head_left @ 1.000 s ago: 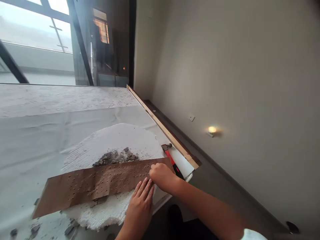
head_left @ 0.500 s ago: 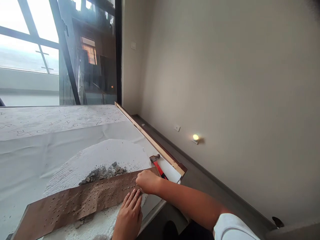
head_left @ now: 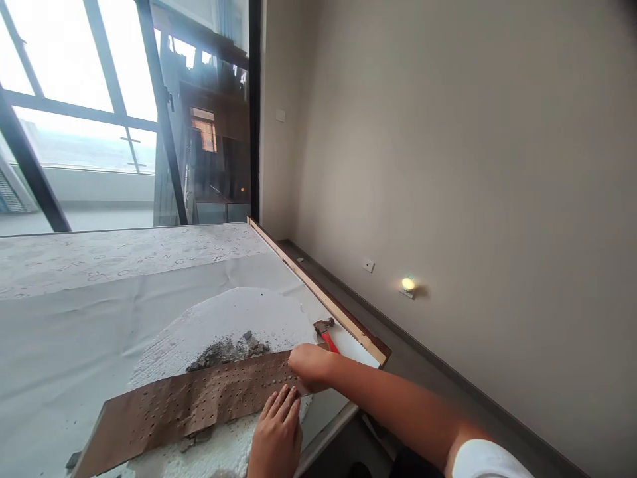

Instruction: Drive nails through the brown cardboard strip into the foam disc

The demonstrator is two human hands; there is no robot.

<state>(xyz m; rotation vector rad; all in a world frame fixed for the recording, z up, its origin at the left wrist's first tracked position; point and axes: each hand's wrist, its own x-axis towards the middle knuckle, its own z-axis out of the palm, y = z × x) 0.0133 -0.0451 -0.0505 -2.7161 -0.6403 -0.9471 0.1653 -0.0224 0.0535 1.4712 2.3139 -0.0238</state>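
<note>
Brown perforated strip (head_left: 199,403): long, thin, dotted with rows of small holes, lying flat and slanted across the near part of a round white foam slab (head_left: 223,325). Far end of the strip pinned under the right hand (head_left: 309,365), curled into a loose fist on the strip's upper corner; whether anything is pinched inside the fist, impossible to tell. Just below that fist, left hand (head_left: 276,435) laid flat, fingers (head_left: 286,401) straight and together, tips touching the strip's lower edge and palm resting on the foam; nothing gripped, only pressed down.

Directly above the strip and a little away from the fist, toward the slab's middle, a heap of grey rubble and dust (head_left: 226,348). More small grey fragments (head_left: 192,439) under the strip's lower edge, left of the flat hand. Just beyond the right fist, a hammer (head_left: 326,333) with metal head and red handle, lying on the white sheet (head_left: 60,332) covering the table, handle hidden behind the wrist. Past the hammer, a wooden batten (head_left: 318,295) running along the table's far edge. Further off, beige wall (head_left: 472,166) with a small lit lamp (head_left: 408,284), and large window panes (head_left: 64,106) at the far end of the table.
</note>
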